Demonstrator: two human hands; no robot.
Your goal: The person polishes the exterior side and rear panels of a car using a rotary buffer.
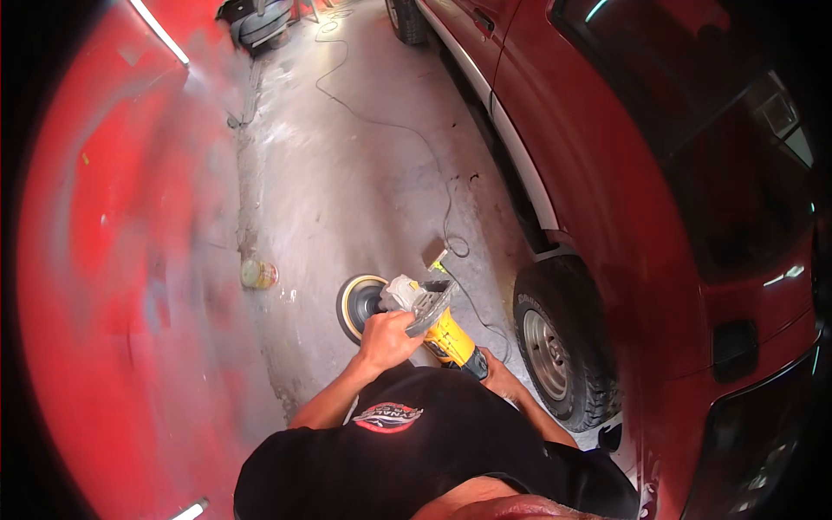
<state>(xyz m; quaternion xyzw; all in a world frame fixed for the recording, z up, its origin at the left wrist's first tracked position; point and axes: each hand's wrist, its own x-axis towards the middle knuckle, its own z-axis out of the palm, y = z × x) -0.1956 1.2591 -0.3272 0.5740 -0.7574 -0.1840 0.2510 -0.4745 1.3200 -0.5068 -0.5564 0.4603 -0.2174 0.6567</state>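
Note:
A yellow polisher (448,338) with a round, dark pad (360,305) is held in front of my black shirt. Its pad end points left, and the pad stands on edge, with the floor seen beyond it. My left hand (387,341) is closed around the grey front handle near the tool's head. Behind the tool's rear end is my right hand (497,374), gripping the body by the dark end; its fingers are partly hidden by the tool. A thin dark cord (472,303) runs close to the polisher and over the floor.
A red truck (598,173) with a large tyre (568,342) stands close on the right. At left is a red wall (130,243), and a small jar (258,274) sits by its foot. A small block (436,256) lies near the cord on the concrete floor (347,182).

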